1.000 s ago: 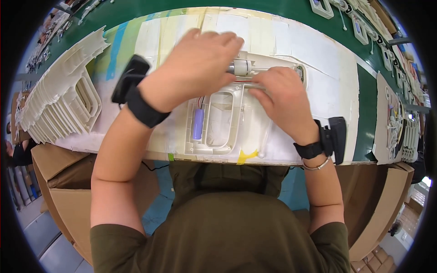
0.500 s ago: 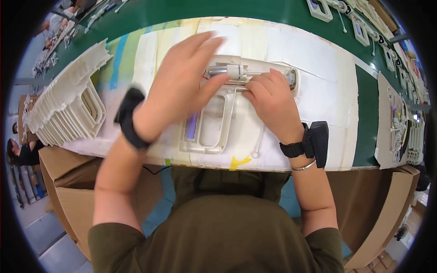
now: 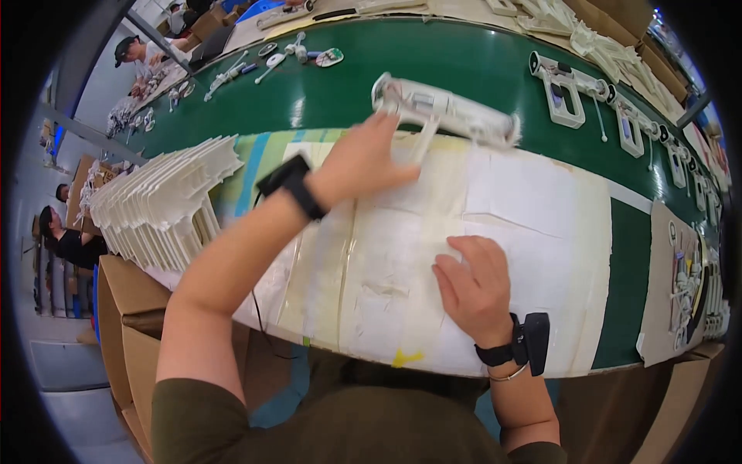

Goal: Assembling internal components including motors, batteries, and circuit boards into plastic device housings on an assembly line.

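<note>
My left hand [image 3: 365, 164] reaches to the far edge of the paper-covered board. It grips a white plastic housing half [image 3: 456, 108] by its handle side, the thumb apart from the fingers. The housing is blurred by motion and lies tilted over the green surface, with a clear-looking or pale tube-like part inside. My right hand [image 3: 478, 286] is over the white board [image 3: 533, 294], its fingers bent loosely and the thumb apart, with nothing in it. Black straps with boxes are on both wrists.
A stack of white housing shells [image 3: 158, 205] stands at the left of the board. Filled housings [image 3: 560, 93] line the green surface [image 3: 309, 85] at the far right. Small wired parts [image 3: 297, 50] lie beyond. Cardboard boxes [image 3: 139, 325] flank me. A person [image 3: 143, 58] sits far left.
The housing has gone from the board's middle to its far edge, carried by my left hand. My right hand has let go of it and moved nearer to me. The view has tilted up.
</note>
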The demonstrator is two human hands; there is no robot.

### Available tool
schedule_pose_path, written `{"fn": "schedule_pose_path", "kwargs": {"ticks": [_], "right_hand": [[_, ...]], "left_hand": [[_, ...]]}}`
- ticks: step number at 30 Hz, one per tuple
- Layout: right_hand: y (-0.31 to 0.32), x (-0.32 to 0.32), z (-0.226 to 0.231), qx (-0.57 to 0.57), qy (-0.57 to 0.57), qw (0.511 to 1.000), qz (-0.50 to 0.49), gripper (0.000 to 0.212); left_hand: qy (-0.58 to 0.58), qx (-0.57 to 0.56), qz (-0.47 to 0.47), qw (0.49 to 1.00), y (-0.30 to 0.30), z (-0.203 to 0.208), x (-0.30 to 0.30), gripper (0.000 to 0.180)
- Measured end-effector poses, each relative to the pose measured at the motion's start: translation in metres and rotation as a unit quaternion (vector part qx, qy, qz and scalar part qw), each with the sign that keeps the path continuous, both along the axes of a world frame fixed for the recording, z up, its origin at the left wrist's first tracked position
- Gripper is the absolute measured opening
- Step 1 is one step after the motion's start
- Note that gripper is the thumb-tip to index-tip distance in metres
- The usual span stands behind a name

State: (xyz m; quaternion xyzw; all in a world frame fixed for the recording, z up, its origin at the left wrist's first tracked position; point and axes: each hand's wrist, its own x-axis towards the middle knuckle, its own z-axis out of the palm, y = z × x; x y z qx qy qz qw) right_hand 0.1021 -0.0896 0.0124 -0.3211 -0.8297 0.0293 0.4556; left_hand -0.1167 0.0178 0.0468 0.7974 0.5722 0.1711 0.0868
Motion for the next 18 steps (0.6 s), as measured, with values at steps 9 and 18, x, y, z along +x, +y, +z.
{"fn": "schedule_pose_path", "kwargs": {"ticks": [9, 18], "right_hand": [[0.011, -0.002, -0.011, -0.046, -0.014, 0.999, 0.015, 0.018], [0.008, -0.005, -0.010, -0.036, -0.014, 0.998, 0.040, 0.015]], "left_hand": [[-0.020, 0.140, 0.052, 0.989, 0.140, -0.013, -0.021, 0.068], [0.476, -0.011, 0.262, 0.839, -0.059, 0.054, -0.154, 0.094]]}}
